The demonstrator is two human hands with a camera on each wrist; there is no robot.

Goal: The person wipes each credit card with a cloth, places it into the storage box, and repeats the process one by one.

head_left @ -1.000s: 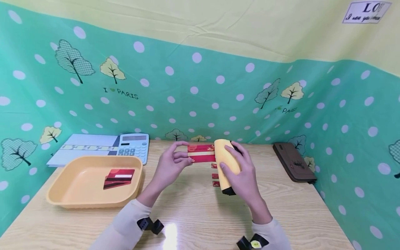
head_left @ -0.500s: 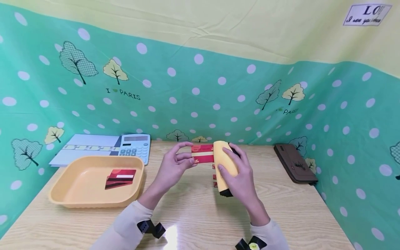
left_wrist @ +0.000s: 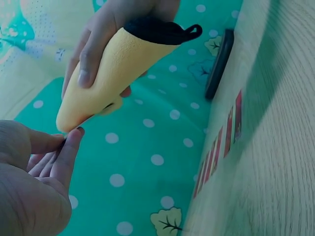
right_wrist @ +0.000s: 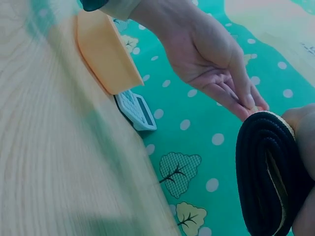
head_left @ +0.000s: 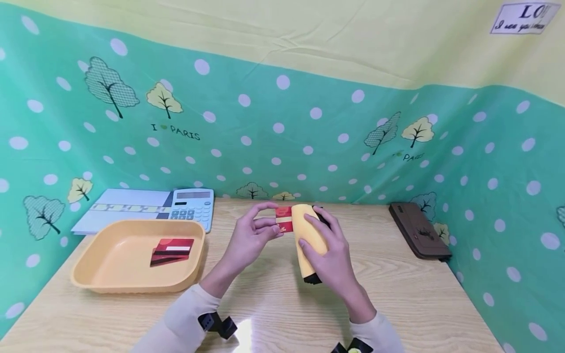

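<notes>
In the head view my left hand (head_left: 249, 240) pinches the left end of a red bank card (head_left: 284, 219) with a pale stripe. The card's right part is hidden at the yellow case; I cannot tell how deep it sits inside or behind. My right hand (head_left: 330, 250) grips this soft yellow case (head_left: 304, 235), folded and tilted above the table. Black edging and a small black loop (left_wrist: 196, 32) show at its end in the left wrist view. Dark folded layers (right_wrist: 263, 172) fill its end in the right wrist view. Several striped red cards (left_wrist: 238, 115) lie on the table below.
A yellow tray (head_left: 110, 285) stands at the left with red cards (head_left: 172, 251) in it. Behind it are a blue calculator (head_left: 192, 206) and a pale folder (head_left: 123, 206). A brown wallet (head_left: 417, 230) lies at the right, near the patterned curtain (head_left: 265, 122).
The yellow case has moved left toward my left hand and covers more of the card. The cards on the table, seen before beside the case, are now hidden in the head view.
</notes>
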